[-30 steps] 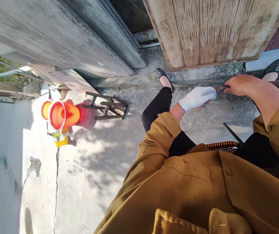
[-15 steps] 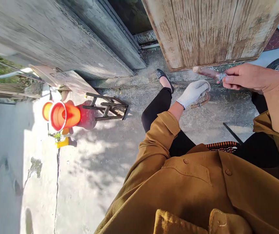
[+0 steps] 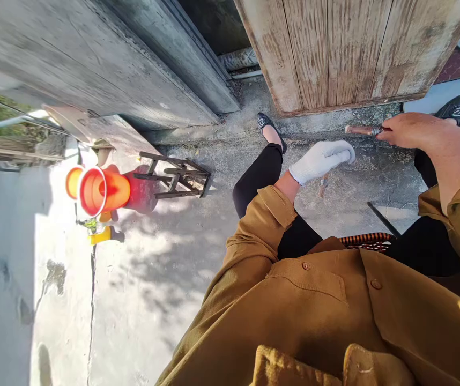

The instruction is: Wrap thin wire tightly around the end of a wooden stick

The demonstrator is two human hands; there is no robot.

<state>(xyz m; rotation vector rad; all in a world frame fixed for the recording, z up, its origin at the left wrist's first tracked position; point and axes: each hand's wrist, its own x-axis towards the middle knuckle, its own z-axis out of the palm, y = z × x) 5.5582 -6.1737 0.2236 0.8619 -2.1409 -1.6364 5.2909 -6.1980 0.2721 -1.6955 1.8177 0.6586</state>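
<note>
My left hand [image 3: 322,160], in a white knit glove, is closed with its fingers curled together. Below its palm pokes the end of a slim brown stick [image 3: 324,185], banded with wire; the rest of it is hidden by the glove. My bare right hand [image 3: 405,130] is wrapped round one end of a short brown stick [image 3: 362,130]. Grey wire is wound about that stick near my fingers, and its blunt tip points left. The two hands are apart, both above the concrete floor between my knees.
A weathered wooden panel [image 3: 334,59] stands just beyond my hands. On the left are a small wooden stool frame [image 3: 177,177], an orange bucket [image 3: 111,192] and a yellow object [image 3: 101,236]. Under me is a woven chair [image 3: 364,239].
My right hand has drawn right and slightly down with its stick, away from the glove. My left hand has turned, so less of the stick under it shows.
</note>
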